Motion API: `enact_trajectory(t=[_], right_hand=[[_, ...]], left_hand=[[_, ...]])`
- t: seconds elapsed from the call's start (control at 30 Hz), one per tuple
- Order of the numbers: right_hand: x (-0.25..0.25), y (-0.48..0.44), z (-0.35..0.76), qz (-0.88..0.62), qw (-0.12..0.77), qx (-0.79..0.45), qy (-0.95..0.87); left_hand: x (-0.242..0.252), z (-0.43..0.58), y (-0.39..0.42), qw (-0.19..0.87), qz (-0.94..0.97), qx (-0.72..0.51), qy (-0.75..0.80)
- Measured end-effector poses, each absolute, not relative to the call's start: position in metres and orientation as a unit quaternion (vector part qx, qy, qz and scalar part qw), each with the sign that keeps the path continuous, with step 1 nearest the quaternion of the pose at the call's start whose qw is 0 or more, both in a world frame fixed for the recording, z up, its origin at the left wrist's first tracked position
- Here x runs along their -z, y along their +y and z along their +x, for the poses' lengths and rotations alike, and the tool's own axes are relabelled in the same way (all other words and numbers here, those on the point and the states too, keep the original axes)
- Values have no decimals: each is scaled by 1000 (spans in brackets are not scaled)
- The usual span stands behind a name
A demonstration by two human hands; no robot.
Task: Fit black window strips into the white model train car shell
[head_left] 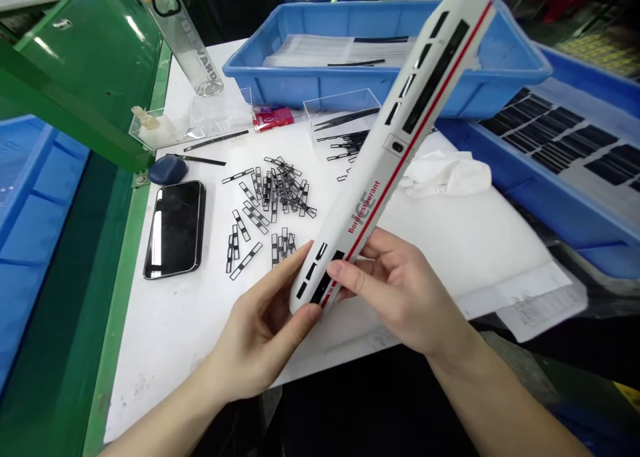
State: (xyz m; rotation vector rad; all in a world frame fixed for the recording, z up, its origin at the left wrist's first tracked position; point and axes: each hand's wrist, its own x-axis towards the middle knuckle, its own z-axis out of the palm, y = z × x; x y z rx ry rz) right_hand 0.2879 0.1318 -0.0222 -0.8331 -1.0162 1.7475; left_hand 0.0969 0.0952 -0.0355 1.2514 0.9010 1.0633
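Observation:
A long white model train car body (373, 170) with a red stripe, dark windows and "ICE Bordrestaurant" lettering is held tilted above the table, its far end up to the right. My left hand (265, 330) grips the near end from the left, thumb at the bottom edge. Around the right side of the same end wraps my right hand (395, 290), its thumb pressed on the dark window strip. Left of the car body, several small black window-frame pieces (280, 190) lie in a loose pile on the white table (165, 343).
A phone (175, 227) and a dark blue rounded object (169, 169) lie at the left. Behind stand a clear bottle (187, 43), clear trays (200, 120) and a blue bin (300, 80). To the right are a white cloth (445, 173) and another blue bin (600, 227) of dark strips.

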Motion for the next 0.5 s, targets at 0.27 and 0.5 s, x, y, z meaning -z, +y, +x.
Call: enact_trajectory(t=[0.27, 0.5], right_hand=[[27, 130, 288, -336, 403, -750, -403], [26, 132, 285, -348, 387, -739, -427]], left_hand=[[36, 99, 99, 629, 504, -474, 356], [38, 96, 99, 641, 485, -482, 349]])
